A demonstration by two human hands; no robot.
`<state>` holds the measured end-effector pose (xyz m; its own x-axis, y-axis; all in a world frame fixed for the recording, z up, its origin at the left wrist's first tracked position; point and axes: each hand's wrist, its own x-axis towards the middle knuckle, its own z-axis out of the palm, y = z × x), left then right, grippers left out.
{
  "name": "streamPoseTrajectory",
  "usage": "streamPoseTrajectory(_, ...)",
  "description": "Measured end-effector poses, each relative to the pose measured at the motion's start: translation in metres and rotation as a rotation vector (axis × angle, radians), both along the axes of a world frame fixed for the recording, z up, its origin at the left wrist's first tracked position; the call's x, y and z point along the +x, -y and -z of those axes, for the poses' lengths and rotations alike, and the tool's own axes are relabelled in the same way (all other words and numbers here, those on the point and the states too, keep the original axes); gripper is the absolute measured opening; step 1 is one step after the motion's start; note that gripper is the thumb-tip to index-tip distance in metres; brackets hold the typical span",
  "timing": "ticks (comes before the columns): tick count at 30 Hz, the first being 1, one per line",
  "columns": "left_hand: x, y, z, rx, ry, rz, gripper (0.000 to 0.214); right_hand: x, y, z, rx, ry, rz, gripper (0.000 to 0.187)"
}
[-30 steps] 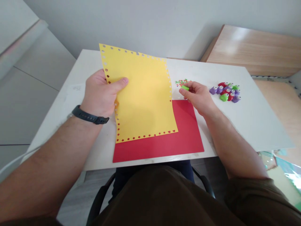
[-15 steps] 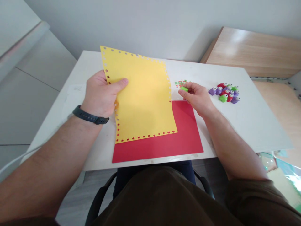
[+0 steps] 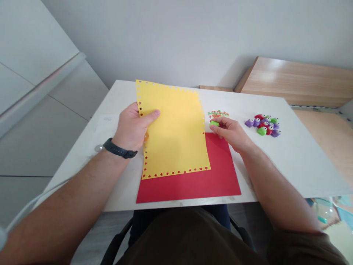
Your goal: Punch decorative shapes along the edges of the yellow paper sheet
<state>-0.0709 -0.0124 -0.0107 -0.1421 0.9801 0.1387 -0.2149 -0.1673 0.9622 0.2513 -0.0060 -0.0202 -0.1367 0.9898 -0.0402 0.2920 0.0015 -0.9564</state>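
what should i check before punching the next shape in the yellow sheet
1. Left hand grips yellow sheet at its left edge: ok.
2. Right hand holds green punch: ok.
3. Punch slot lined up on the sheet's edge: not ok, punch sits apart, right of the sheet.
4. Unpunched edge left: cannot tell, all four borders show holes.
5. Red sheet flat beneath on the table: ok.
6. Spare punches within reach at right: ok.
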Motion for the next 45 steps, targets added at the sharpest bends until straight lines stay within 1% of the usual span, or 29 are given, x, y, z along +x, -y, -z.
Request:
streamPoseTrajectory(5,-0.001,-0.001,0.000,0.001,0.022,-0.020,0.046,-0.001,0.004,-0.006,-0.091,-0.038,-0.050,0.045)
streamPoseTrajectory(13,0.001,0.002,-0.004,-0.018,0.045,-0.023,0.049,0.000,0.007,0.004,-0.157,-0.031,-0.131,0.042)
streamPoseTrajectory(16,0.001,0.003,-0.004,-0.006,0.045,-0.024,0.048,0.000,0.007,0.005,-0.170,-0.009,-0.135,0.041)
streamPoseTrajectory(22,0.003,0.005,-0.006,-0.017,0.037,-0.029,0.048,-0.001,0.009,0.001,-0.158,0.028,-0.118,0.042)
streamPoseTrajectory(27,0.003,0.004,-0.009,-0.021,0.043,-0.033,0.047,-0.002,0.010,-0.002,-0.193,-0.011,-0.128,0.041)
streamPoseTrajectory(33,0.002,0.004,-0.008,-0.004,0.042,-0.017,0.046,-0.003,0.011,-0.001,-0.231,-0.045,-0.141,0.040)
streamPoseTrajectory(42,0.003,0.004,-0.008,-0.002,0.046,-0.024,0.049,-0.002,0.012,-0.002,-0.251,-0.065,-0.154,0.047)
streamPoseTrajectory(45,0.002,0.004,-0.007,0.013,0.050,-0.020,0.047,-0.001,0.011,-0.002,-0.251,-0.069,-0.161,0.046)
